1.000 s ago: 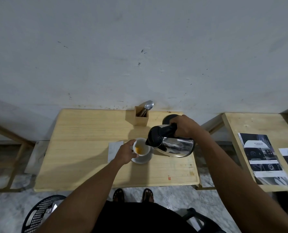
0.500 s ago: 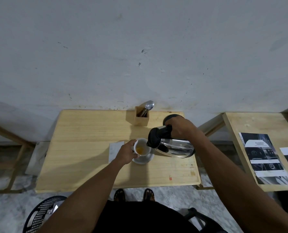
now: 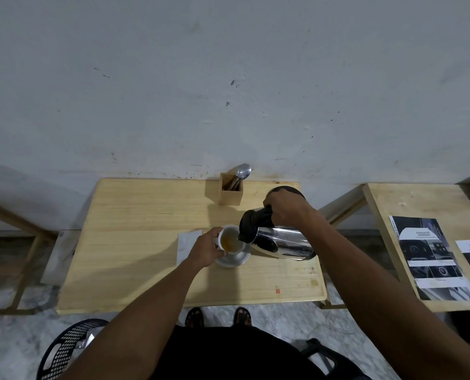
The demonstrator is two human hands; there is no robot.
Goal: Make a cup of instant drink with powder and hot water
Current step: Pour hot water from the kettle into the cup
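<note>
Head view: the right hand (image 3: pixel 286 208) grips the tilted steel kettle (image 3: pixel 279 242) over the white cup (image 3: pixel 229 239). The left hand (image 3: pixel 206 249) fingers clasp that cup near the counter (image 3: pixel 135 242) middle. Leaflet (image 3: pixel 431 256) print is unreadable.

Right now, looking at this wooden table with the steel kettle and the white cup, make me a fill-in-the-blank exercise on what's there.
1. The right hand tilts the shiny steel kettle by its black ____.
2. The left hand steadies the white cup, which sits on a white ____.
3. The metal spoon stands in a square ____ holder by the wall.
4. The liquid in the cup looks ____.

Missing words: handle; saucer; wooden; orange
</note>
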